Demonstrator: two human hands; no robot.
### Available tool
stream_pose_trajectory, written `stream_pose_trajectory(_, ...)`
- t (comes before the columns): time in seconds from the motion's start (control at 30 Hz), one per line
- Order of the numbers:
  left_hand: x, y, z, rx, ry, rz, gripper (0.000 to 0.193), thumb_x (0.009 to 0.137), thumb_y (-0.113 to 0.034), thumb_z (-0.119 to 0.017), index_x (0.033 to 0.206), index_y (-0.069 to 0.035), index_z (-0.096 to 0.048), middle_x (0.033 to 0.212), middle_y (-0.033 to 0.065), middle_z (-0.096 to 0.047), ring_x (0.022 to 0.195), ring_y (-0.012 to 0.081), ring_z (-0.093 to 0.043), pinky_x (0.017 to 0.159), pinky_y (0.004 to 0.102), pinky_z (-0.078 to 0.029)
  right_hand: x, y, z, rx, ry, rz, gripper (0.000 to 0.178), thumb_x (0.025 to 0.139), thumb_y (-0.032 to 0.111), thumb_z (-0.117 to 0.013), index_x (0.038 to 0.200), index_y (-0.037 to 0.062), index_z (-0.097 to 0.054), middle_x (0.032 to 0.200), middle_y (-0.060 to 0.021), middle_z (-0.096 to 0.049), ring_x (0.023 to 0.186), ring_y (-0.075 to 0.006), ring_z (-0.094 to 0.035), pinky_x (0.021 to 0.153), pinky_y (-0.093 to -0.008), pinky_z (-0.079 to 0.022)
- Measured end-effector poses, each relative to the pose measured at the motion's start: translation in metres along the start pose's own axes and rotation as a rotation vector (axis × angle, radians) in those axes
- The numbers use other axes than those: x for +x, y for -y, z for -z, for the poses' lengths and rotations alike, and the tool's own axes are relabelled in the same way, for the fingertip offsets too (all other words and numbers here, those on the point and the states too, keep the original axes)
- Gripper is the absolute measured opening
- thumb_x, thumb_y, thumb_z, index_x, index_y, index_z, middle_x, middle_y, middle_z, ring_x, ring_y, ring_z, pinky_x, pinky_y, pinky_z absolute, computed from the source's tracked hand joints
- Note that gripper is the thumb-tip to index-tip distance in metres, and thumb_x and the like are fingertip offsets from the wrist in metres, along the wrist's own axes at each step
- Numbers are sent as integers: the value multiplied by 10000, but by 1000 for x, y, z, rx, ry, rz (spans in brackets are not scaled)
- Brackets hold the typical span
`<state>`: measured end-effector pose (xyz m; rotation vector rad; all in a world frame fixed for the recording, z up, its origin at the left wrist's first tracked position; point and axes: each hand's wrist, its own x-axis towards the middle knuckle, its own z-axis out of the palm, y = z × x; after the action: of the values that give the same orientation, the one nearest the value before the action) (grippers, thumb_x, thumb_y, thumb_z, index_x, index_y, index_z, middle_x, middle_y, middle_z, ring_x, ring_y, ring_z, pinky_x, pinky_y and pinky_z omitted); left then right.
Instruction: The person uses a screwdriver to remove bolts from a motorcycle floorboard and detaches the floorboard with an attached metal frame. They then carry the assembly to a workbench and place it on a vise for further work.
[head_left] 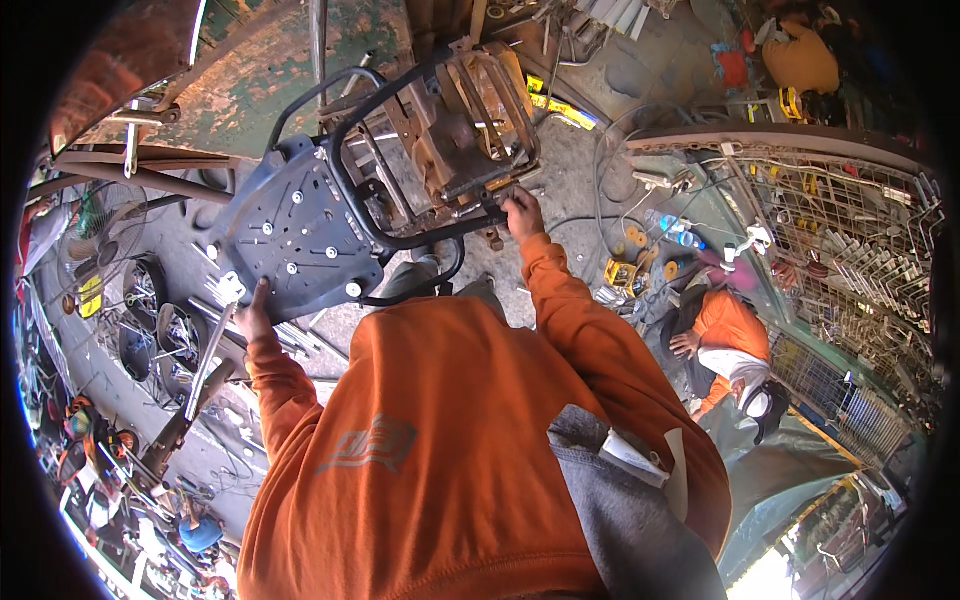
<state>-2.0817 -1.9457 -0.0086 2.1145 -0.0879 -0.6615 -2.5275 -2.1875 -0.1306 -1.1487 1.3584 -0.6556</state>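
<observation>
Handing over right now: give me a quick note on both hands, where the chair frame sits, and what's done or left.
Left hand: gripping the lower edge of the dark seat plate.
Right hand: closed on the black tube frame beside the rusty bracket assembly.
The chair frame is held up, underside facing the camera.
Done: cannot tell.
Left: cannot tell; I'd keep both grips steady.
A co-worker in orange sits to the right.

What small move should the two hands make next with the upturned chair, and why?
Probably lower it to rest. The left hand holds the dark seat plate by its lower edge and the right hand grips the black tube frame, so the chair is held up at two far-apart points, tilted, above crowded ground.
</observation>
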Motion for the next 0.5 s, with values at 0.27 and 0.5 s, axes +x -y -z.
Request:
stream_pose_trajectory(0.27,-13,9,-10,41,-29,102,477,705,-251,-841,968,112,-676,895,116,-675,746,160,-596,752,294,-490,4,9,-23,-640,-215,-158,357,861,232,-570,1143,47,-452,965,-301,-637,934,-474,-605,811,-528,-478)
stream_pose_trajectory(0.5,10,42,-14,4,-16,212,558,680,-276,-855,1008,129,-653,941,124,-658,784,185,-600,775,307,-489,-2,2,-8,-345,-174,-42,437,879,328,-601,1149,10,-475,891,-230,-655,801,-378,-649,719,-438,-514)
